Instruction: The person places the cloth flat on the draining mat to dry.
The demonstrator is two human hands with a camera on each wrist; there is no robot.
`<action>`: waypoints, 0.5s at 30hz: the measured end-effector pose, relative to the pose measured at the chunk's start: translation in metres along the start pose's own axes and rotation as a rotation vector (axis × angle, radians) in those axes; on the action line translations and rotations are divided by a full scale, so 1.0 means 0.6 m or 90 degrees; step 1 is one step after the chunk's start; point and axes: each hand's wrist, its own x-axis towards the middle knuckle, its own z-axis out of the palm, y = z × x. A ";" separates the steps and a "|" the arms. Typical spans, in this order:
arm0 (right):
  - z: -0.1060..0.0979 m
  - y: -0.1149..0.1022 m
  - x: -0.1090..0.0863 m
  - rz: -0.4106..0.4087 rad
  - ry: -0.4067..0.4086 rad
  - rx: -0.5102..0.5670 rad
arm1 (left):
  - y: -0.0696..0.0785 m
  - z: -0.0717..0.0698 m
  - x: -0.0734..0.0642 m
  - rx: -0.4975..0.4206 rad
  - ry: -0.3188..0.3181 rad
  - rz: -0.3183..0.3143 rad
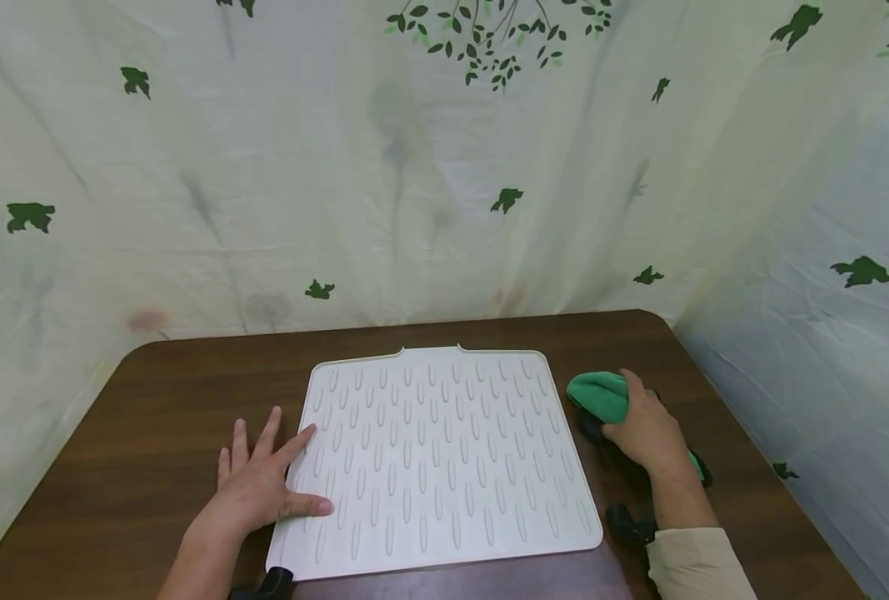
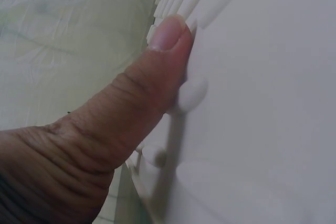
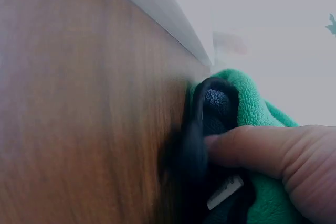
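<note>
A white ridged drainboard [image 1: 429,467] with rows of raised oblong ribs lies flat on the table. My left hand [image 1: 257,483] rests at its left edge with fingers spread, the thumb lying on the board and the index fingertip at the rim. In the left wrist view the thumb [image 2: 142,87] presses beside the ribs. To the right of the board, my right hand [image 1: 648,429] grips a green terry cloth [image 1: 600,396] with black trim and a dark underside. The right wrist view shows the thumb hooked over the cloth's dark side, near a small white label [image 3: 226,192].
The brown wooden table [image 1: 152,433] has rounded far corners. Behind it and along the right hangs a pale curtain [image 1: 264,167] with green leaf prints. Black wrist mounts [image 1: 627,527] sit at both wrists, and the left one overlaps the board's near left corner.
</note>
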 end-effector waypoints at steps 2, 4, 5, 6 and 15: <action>0.000 0.000 -0.001 -0.008 0.012 -0.004 | 0.000 0.000 0.000 -0.001 0.000 0.001; 0.000 0.000 -0.002 -0.007 0.023 -0.002 | 0.000 -0.001 0.001 -0.004 0.001 0.003; 0.000 0.001 -0.002 -0.005 0.027 -0.001 | 0.001 -0.001 0.001 -0.005 0.002 0.004; -0.001 0.001 -0.002 -0.002 0.030 0.000 | 0.001 -0.001 0.001 -0.006 0.002 0.005; -0.013 -0.007 -0.005 0.007 0.058 0.060 | -0.002 0.001 -0.001 -0.010 0.006 0.001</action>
